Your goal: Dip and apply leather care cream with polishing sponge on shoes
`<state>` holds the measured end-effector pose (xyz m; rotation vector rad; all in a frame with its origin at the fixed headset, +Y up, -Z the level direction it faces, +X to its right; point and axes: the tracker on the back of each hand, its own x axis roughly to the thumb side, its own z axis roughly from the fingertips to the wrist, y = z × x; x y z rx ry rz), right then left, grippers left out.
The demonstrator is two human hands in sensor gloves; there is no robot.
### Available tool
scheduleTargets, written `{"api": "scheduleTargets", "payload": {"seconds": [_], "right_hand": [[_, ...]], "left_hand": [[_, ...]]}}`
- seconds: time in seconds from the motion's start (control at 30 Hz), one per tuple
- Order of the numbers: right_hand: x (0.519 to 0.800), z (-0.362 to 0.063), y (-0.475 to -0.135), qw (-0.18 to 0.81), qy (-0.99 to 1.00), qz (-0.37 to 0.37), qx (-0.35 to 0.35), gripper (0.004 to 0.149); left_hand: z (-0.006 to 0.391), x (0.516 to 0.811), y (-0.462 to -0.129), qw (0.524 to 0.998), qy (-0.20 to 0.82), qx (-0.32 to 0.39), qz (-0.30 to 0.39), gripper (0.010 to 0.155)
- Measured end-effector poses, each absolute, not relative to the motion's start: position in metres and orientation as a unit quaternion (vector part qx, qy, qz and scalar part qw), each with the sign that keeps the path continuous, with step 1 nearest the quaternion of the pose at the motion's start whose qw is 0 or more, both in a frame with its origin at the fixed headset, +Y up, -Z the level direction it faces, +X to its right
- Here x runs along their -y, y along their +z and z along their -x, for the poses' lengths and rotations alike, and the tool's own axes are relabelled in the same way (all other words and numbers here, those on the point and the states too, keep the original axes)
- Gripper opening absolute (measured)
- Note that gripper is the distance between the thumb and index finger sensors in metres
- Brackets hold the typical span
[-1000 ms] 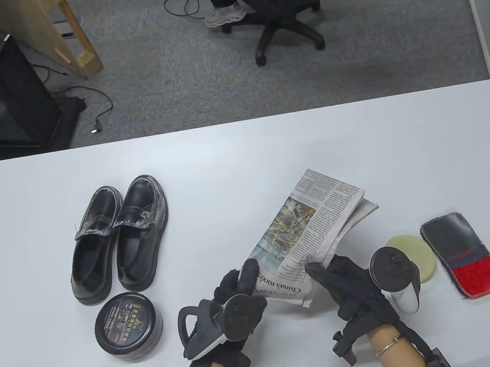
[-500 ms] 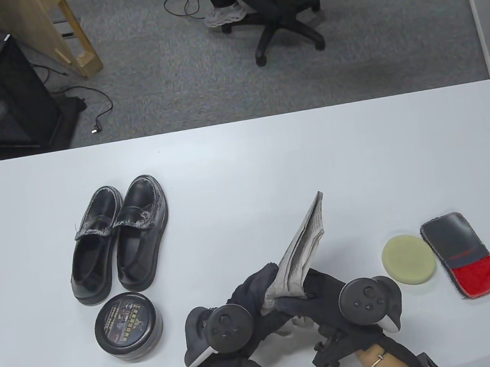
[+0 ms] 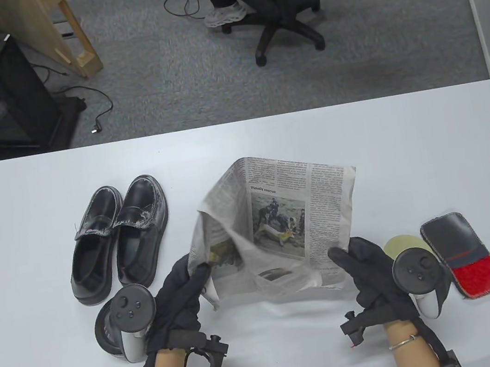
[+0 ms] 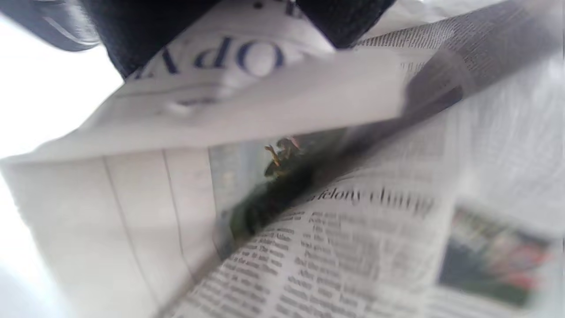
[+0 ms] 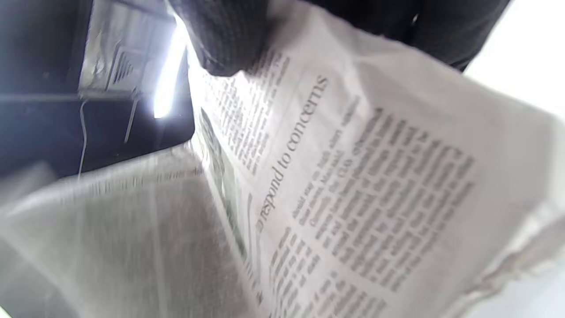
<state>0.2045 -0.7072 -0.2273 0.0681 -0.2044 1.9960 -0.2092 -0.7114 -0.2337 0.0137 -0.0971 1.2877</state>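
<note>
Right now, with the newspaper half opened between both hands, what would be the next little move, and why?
Probably pulling the hands further apart and laying the newspaper flat on the table. The left hand and right hand each pinch a near corner, the sheet is creased and partly folded, and the shoes stand on bare tabletop.

From the table view, you cannot see most of the cream tin (image 3: 105, 331): the left hand (image 3: 177, 298) and its tracker cover it. The polishing sponge (image 3: 398, 244) shows only a sliver beside the right hand (image 3: 368, 273). The newspaper (image 3: 280, 224) fills both wrist views, blurred; its edges (image 4: 309, 247) are cut off, and its small print (image 5: 375, 176) is unreadable.
</note>
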Motion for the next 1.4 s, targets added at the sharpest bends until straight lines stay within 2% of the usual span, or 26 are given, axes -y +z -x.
{"api": "scheduleTargets", "payload": {"seconds": [0.07,0.17,0.27,0.33,0.43,0.5,0.67,0.7,0.77,0.83,0.87,0.9,0.97,1.0,1.07,1.17,1.23,1.4], "right_hand": [[0.706,-0.21,-0.227,0.522,0.847,-0.009,0.104,0.04],[0.706,-0.214,-0.225,0.474,0.866,0.043,0.15,0.041],[0.706,-0.215,-0.224,0.442,0.877,0.076,0.171,0.049],[0.704,-0.215,-0.225,0.383,0.902,0.077,0.183,0.042],[0.697,-0.213,-0.225,0.269,0.945,0.054,0.176,0.04],[0.692,-0.214,-0.225,0.236,0.955,0.049,0.173,0.04],[0.683,-0.232,-0.22,0.265,0.94,0.078,0.2,0.039],[0.682,-0.236,-0.221,0.303,0.932,0.058,0.193,0.041],[0.68,-0.239,-0.224,0.401,0.902,0.018,0.159,0.062],[0.679,-0.239,-0.228,0.553,0.823,-0.036,0.121,0.067],[0.676,-0.236,-0.233,0.632,0.766,-0.056,0.101,0.063],[0.674,-0.234,-0.238,0.671,0.733,-0.069,0.087,0.058],[0.67,-0.23,-0.246,0.693,0.713,-0.071,0.078,0.043],[0.668,-0.226,-0.252,0.699,0.708,-0.063,0.079,0.041],[0.668,-0.221,-0.264,0.683,0.725,-0.049,0.079,0.045],[0.675,-0.205,-0.286,0.659,0.749,-0.057,0.036,0.07],[0.682,-0.194,-0.297,0.64,0.767,-0.052,0.013,0.081],[0.714,-0.161,-0.326,0.444,0.895,-0.024,-0.034,0.091]], "left_hand": [[0.215,0.72,-0.236,0.779,0.626,0.024,0.005,0.043],[0.216,0.725,-0.238,0.778,0.628,0.017,0.014,0.059],[0.213,0.724,-0.239,0.793,0.608,0.027,0.017,0.052],[0.211,0.724,-0.239,0.798,0.601,0.029,0.021,0.047],[0.211,0.723,-0.239,0.832,0.554,0.021,0.012,0.042],[0.21,0.721,-0.239,0.851,0.525,0.016,0.006,0.042],[0.218,0.717,-0.238,0.896,0.444,-0.022,-0.016,0.042],[0.219,0.716,-0.239,0.905,0.425,-0.025,-0.009,0.042],[0.217,0.714,-0.24,0.918,0.395,-0.024,0.002,0.042],[0.212,0.713,-0.242,0.936,0.351,-0.019,0.02,0.042],[0.209,0.714,-0.243,0.945,0.323,-0.007,0.044,0.042],[0.206,0.715,-0.245,0.951,0.3,0.005,0.073,0.042],[0.202,0.718,-0.246,0.953,0.276,0.03,0.117,0.042],[0.201,0.72,-0.246,0.954,0.265,0.04,0.137,0.042],[0.198,0.725,-0.243,0.956,0.229,0.059,0.174,0.043],[0.195,0.733,-0.237,0.955,0.184,0.084,0.215,0.043],[0.193,0.739,-0.235,0.95,0.183,0.097,0.235,0.043],[0.184,0.754,-0.236,0.94,0.2,0.101,0.257,0.043]]}}
